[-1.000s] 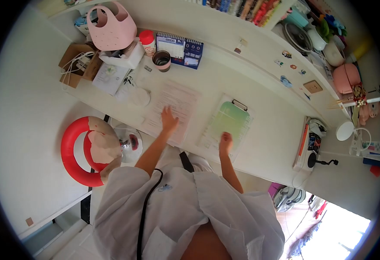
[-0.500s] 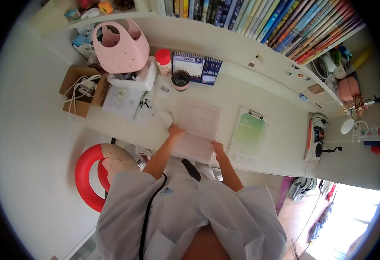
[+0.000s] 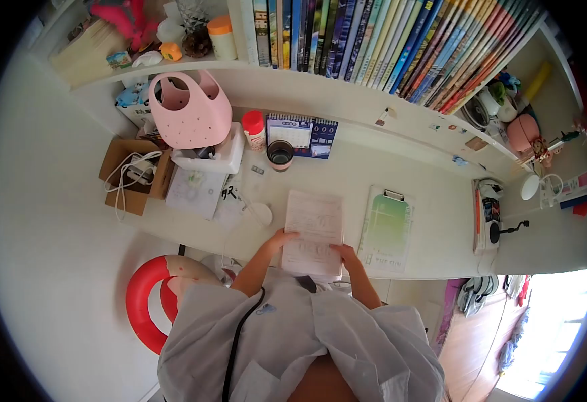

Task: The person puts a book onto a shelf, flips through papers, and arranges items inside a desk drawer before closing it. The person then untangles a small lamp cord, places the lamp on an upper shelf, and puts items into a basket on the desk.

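Left hand [image 3: 280,240] has slid lower along the papers [image 3: 313,224] since a moment ago; it and the right hand [image 3: 347,254] now grasp opposite edges, left of the green clipboard [image 3: 387,226]. Probably light, floppy (creases easily imo), so hold both sides.

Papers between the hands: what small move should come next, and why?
Perhaps slide the papers slightly farther onto the desk: left hand and right hand hold opposite sides, and their lower end looks close to the near edge.
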### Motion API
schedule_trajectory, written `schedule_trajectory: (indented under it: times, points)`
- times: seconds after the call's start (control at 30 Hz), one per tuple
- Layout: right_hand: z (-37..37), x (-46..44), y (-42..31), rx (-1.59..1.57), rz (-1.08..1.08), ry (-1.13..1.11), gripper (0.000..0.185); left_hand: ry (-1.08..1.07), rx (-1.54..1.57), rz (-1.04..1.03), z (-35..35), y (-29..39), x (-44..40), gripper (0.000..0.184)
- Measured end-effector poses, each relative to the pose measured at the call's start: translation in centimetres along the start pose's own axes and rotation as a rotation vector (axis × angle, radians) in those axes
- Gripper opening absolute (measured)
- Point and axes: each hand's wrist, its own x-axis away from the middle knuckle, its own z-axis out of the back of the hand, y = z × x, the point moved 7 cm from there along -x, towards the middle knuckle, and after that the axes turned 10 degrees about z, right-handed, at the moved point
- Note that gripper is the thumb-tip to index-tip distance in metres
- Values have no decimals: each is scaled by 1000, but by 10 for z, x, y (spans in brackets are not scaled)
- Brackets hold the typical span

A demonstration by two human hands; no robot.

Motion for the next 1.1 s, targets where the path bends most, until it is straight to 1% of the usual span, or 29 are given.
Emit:
schedule_trajectory:
  times: [0.03,0.17,0.23,0.27,0.3,0.33,0.37,0.4,0.47,0.5,0.57,0.6,0.67,0.73,0.77,0.8,0.87,0.93,1.03,1.1]
  points:
    - [-2,1,0,-128,33,-32,35,-34,19,25,-7,1,5,51]
    - [11,7,-13,-167,98,-45,40,-119,56,2,-22,22,20,50]
    - [4,20,-45,-146,249,-177,43,-140,44,-21,-24,37,19,44]
    - [8,14,-46,-49,312,-216,42,-145,42,-17,-28,41,19,44]
    - [9,18,-58,-50,313,-211,42,-83,-46,-137,-28,54,23,46]
    - [2,28,-75,37,271,-265,43,-20,-135,-257,-28,68,27,48]
    - [-5,36,-86,124,227,-319,45,-21,-137,-255,-27,76,27,48]
    - [-9,39,-92,122,221,-316,45,-63,-158,-249,-29,81,28,48]
    - [-13,47,-117,168,526,-204,35,-106,-173,-231,-32,88,30,48]
    - [-16,45,-118,170,521,-205,35,-103,-164,-262,-34,98,34,49]
    - [-16,47,-130,203,719,-80,32,-96,-150,-290,-38,110,49,49]
    - [-19,56,-140,202,760,-39,29,-66,-203,-326,-41,119,61,50]
    - [-23,65,-149,229,771,-31,30,-16,-260,-387,-44,131,76,55]
    - [-25,66,-150,255,780,-20,30,6,-268,-381,-44,133,83,56]
    - [-24,66,-149,268,832,-9,31,22,-276,-371,-43,131,85,58]
    - [-22,66,-148,282,883,4,31,24,-274,-368,-39,128,80,58]
    - [-19,58,-140,253,878,-26,32,38,-383,-413,-33,122,64,60]
    - [-15,59,-137,227,861,-52,33,59,-411,-417,-33,119,57,57]
    - [-14,51,-134,316,822,-105,34,96,-485,-457,-36,121,60,53]
    - [-12,44,-132,308,942,-60,34,102,-529,-476,-36,120,58,51]
